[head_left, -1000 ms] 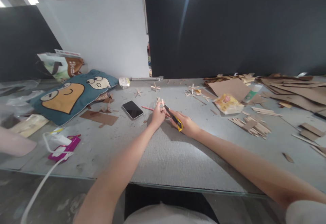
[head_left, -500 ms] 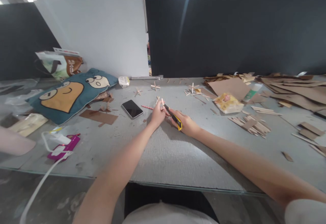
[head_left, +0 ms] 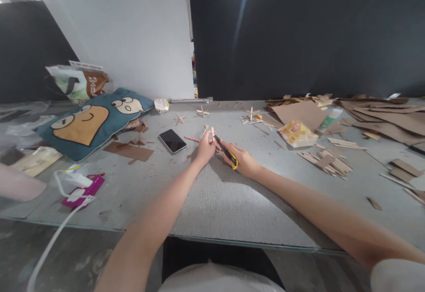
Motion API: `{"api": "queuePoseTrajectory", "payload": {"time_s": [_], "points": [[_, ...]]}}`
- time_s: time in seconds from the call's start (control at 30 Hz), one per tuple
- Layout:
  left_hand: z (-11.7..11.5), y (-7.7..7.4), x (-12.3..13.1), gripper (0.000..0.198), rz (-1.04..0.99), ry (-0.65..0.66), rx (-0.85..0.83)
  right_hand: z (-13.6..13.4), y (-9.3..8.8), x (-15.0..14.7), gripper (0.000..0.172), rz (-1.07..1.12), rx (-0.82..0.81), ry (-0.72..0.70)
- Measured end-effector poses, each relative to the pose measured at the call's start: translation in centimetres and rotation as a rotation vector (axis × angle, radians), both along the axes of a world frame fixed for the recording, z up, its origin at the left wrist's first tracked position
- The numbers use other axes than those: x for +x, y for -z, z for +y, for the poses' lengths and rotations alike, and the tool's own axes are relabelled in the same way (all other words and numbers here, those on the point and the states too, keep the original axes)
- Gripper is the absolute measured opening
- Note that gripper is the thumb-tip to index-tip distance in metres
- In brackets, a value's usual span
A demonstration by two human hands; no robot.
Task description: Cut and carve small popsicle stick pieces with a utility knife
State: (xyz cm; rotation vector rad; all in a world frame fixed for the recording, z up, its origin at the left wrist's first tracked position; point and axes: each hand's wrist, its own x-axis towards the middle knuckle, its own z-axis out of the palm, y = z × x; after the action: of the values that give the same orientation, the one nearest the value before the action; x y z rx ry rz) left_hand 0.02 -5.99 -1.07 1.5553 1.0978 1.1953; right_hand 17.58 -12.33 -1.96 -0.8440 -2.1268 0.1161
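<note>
so the left hand (head_left: 206,148)'s pinching a little wooden stick (head_left: 213,131), near-upright above the counter (head_left: 206,212), while the right hand (head_left: 245,161), just beside, grips a yellow cutter (head_left: 227,152) angled forward-left toward it, can't tell if they're touching

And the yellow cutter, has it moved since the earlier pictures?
No, not visibly: against the black phone, the yellow cutter in the right hand keeps about the same place; the whole view only shifted slightly.
</note>
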Motion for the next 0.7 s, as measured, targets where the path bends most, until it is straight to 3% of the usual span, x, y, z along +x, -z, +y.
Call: {"api": "queuePoseTrajectory", "payload": {"time_s": [0.7], "points": [[0.09,0.32,-0.30,0.028,0.070,0.007,0.071,-0.51,-0.66,-0.02,0.044,-0.006,0.032,-0.033]]}}
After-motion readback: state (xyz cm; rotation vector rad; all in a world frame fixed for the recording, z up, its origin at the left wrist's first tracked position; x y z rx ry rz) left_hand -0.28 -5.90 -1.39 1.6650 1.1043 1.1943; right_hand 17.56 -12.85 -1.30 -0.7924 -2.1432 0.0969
